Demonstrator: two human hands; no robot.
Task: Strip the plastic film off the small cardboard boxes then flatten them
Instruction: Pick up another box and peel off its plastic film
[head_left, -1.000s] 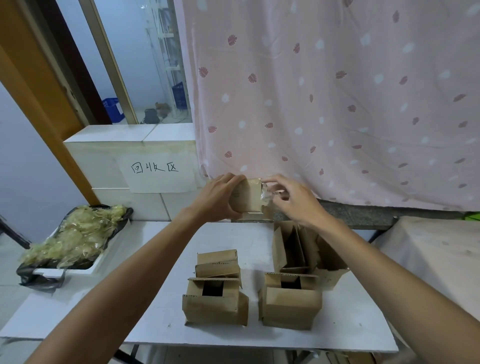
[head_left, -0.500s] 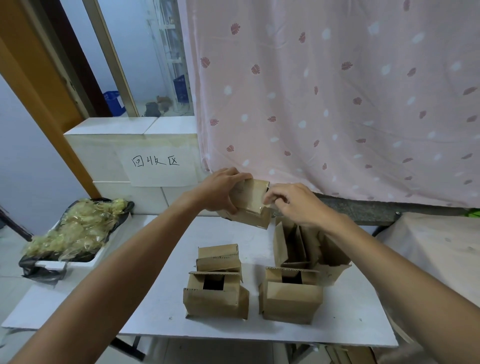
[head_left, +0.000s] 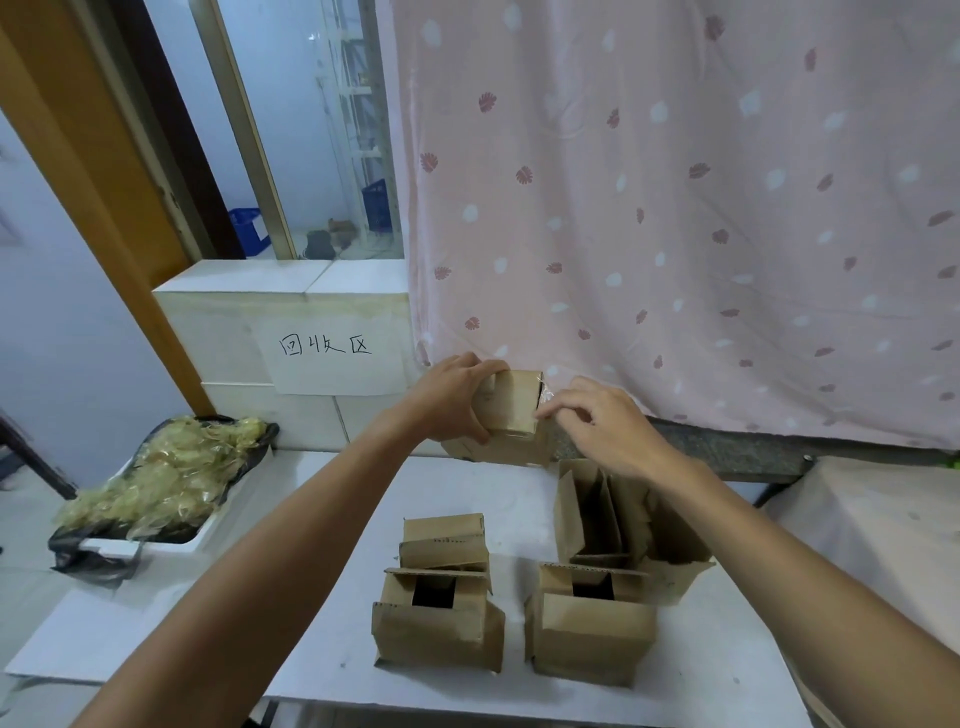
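Note:
My left hand (head_left: 451, 399) grips a small brown cardboard box (head_left: 511, 402) above the far edge of the white table (head_left: 322, 654). My right hand (head_left: 605, 426) pinches clear plastic film (head_left: 545, 397) at the box's right edge. Another box (head_left: 498, 449) lies just beneath the held one. Nearer to me stand three open boxes: one at front left (head_left: 436, 623), one at front right (head_left: 589, 626) and a smaller one behind (head_left: 444, 540). An opened box (head_left: 623, 525) with loose flaps stands at the right, partly behind my right forearm.
A white tray lined with a black bag (head_left: 93, 553) holds a heap of crumpled yellowish film (head_left: 166, 478) at the left. A white block (head_left: 249, 312) bears a handwritten paper sign (head_left: 327, 353). A pink patterned curtain (head_left: 675, 208) hangs behind.
The held box has turned a little between my hands. My right fingers have shifted along its right edge, where film now shows.

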